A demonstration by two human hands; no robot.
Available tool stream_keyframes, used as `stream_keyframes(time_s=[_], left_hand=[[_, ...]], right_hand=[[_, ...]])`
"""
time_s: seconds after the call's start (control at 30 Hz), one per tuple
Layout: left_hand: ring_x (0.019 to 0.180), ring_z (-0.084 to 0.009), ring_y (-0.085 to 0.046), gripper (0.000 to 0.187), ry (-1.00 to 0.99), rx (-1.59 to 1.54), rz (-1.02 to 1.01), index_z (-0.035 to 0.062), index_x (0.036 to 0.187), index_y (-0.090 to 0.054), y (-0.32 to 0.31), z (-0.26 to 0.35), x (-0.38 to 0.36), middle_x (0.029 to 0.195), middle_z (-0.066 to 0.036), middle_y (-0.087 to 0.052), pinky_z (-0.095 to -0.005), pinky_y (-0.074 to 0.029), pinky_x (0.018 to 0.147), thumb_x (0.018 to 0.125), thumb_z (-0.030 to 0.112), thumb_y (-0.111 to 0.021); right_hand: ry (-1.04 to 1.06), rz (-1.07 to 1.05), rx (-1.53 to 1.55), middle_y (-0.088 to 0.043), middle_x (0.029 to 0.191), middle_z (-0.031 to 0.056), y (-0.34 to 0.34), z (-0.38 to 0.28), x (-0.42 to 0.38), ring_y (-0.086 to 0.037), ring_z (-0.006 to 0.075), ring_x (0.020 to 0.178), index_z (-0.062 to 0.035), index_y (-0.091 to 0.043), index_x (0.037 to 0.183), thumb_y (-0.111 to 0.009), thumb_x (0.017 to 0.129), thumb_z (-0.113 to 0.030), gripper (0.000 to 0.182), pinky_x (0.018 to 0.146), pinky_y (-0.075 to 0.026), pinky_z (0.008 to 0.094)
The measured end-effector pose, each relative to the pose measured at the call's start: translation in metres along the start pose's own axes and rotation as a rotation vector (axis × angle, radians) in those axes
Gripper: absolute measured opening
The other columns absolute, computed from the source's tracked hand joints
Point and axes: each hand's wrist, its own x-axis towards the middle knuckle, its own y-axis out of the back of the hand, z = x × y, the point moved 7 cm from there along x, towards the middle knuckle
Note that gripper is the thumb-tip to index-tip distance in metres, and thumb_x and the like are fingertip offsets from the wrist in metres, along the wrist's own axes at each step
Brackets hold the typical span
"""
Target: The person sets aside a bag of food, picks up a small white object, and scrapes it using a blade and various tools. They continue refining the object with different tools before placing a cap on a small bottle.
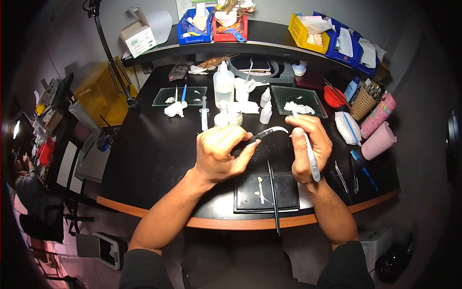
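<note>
My left hand [224,149] pinches a small black tool with a curved pale blade [272,131], which points right. My right hand [312,144] has its fingers wrapped round a whitish translucent handle [313,161]; its upper end reaches past the fingers toward a white crumpled tissue. The curved tip lies just left of my right fingertips, with a small gap. Below my hands, a black tray [284,189] holds a thin white strip with small pale pieces [261,192]. Dark tweezers [273,188] lie across the tray and past the table's front edge.
Bottles and jars [224,84] stand beyond my hands, between two glass plates [161,96] [315,98]. A syringe [204,113] lies to the left. On the right are a red bowl [333,98], a pink cup [378,141] and a blue toothbrush [363,168]. A person [33,192] is at far left.
</note>
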Motion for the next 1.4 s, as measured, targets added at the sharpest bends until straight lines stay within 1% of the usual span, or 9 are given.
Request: stream_keyframes(time_s=[0.07,0.17,0.3,0.6,0.93,1.17,1.27,1.3,1.4], left_hand=[[0.060,-0.0216,-0.069,0.022,0.036,0.000,0.000,0.0004,0.080,-0.069,-0.001,-0.002,-0.001,0.073,-0.011,-0.071,-0.0302,-0.052,0.055,0.073,0.002,-0.089],[0.061,-0.0218,-0.071,0.021,0.111,0.035,-0.031,0.0003,0.081,-0.069,-0.002,-0.007,-0.001,0.074,-0.011,-0.072,-0.0298,-0.053,0.056,0.074,0.004,-0.089],[0.062,-0.0213,-0.071,0.021,0.140,0.055,-0.012,0.0002,0.081,-0.070,-0.001,-0.011,-0.002,0.075,-0.011,-0.072,-0.0296,-0.053,0.055,0.076,0.006,-0.089],[0.062,-0.0248,-0.071,0.018,0.164,0.073,-0.010,0.0055,0.080,-0.068,0.001,-0.012,-0.002,0.076,-0.007,-0.071,-0.0333,-0.053,0.054,0.078,0.012,-0.084],[0.062,-0.0202,-0.071,0.020,0.111,0.055,-0.018,0.0006,0.081,-0.071,0.002,-0.010,-0.001,0.076,-0.011,-0.073,-0.0293,-0.053,0.056,0.076,0.006,-0.089],[0.060,-0.0186,-0.068,0.019,0.166,0.001,-0.102,0.0007,0.092,-0.077,0.002,-0.016,0.003,0.079,-0.010,-0.074,-0.0292,-0.052,0.055,0.079,0.008,-0.088],[0.066,-0.0192,-0.071,0.020,0.165,-0.004,-0.111,0.0017,0.095,-0.078,0.002,-0.023,0.001,0.084,-0.010,-0.075,-0.0292,-0.054,0.058,0.080,0.010,-0.088],[0.065,-0.0202,-0.071,0.019,0.166,-0.020,-0.090,0.0031,0.093,-0.078,0.001,-0.025,0.001,0.083,-0.009,-0.075,-0.0300,-0.054,0.058,0.080,0.012,-0.088],[0.070,-0.0207,-0.072,0.019,0.179,-0.072,-0.085,0.0027,0.094,-0.079,0.001,-0.028,0.001,0.086,-0.010,-0.077,-0.0300,-0.056,0.061,0.080,0.012,-0.087]], right_hand=[[-0.192,0.190,0.218,-0.075,0.106,0.0193,0.000,0.004,-0.003,-0.071,0.0189,0.086,0.0028,-0.072,0.109,-0.067,0.095,-0.001,0.016,0.076,-0.054,0.0278],[-0.175,0.157,0.235,-0.078,0.104,0.0141,-0.003,0.004,-0.004,-0.070,0.0130,0.078,0.0008,-0.072,0.113,-0.071,0.094,-0.002,0.019,0.065,-0.051,0.0232],[-0.016,-0.062,-0.036,-0.079,0.091,0.0055,-0.009,-0.007,-0.003,-0.066,0.0075,0.066,-0.0033,-0.075,0.105,-0.083,0.085,-0.001,0.022,0.051,-0.043,0.0219],[-0.001,-0.088,0.035,-0.076,0.079,0.0112,-0.016,-0.007,-0.005,-0.071,0.0137,0.065,0.0010,-0.077,0.093,-0.081,0.085,0.002,0.009,0.055,-0.050,0.0241],[-0.035,-0.118,0.020,-0.075,0.077,0.0094,-0.017,-0.003,-0.006,-0.064,0.0089,0.057,0.0001,-0.078,0.094,-0.081,0.084,0.002,0.010,0.049,-0.042,0.0227],[-0.093,-0.170,0.007,-0.077,0.096,0.0096,-0.014,0.010,-0.004,-0.061,0.0094,0.067,-0.0037,-0.079,0.088,-0.083,0.082,0.000,0.009,0.052,-0.043,0.0232],[0.003,-0.183,-0.028,-0.077,0.094,0.0082,-0.016,0.005,0.003,-0.066,0.0149,0.077,-0.0040,-0.079,0.088,-0.083,0.079,0.000,0.010,0.060,-0.049,0.0263],[0.059,-0.182,-0.020,-0.078,0.092,0.0079,-0.017,0.006,0.003,-0.069,0.0208,0.085,-0.0040,-0.078,0.087,-0.083,0.077,0.001,0.012,0.072,-0.054,0.0305],[0.026,-0.191,0.003,-0.078,0.090,0.0079,-0.018,0.006,0.003,-0.070,0.0229,0.087,-0.0036,-0.077,0.086,-0.082,0.076,0.002,0.012,0.082,-0.055,0.0335]])
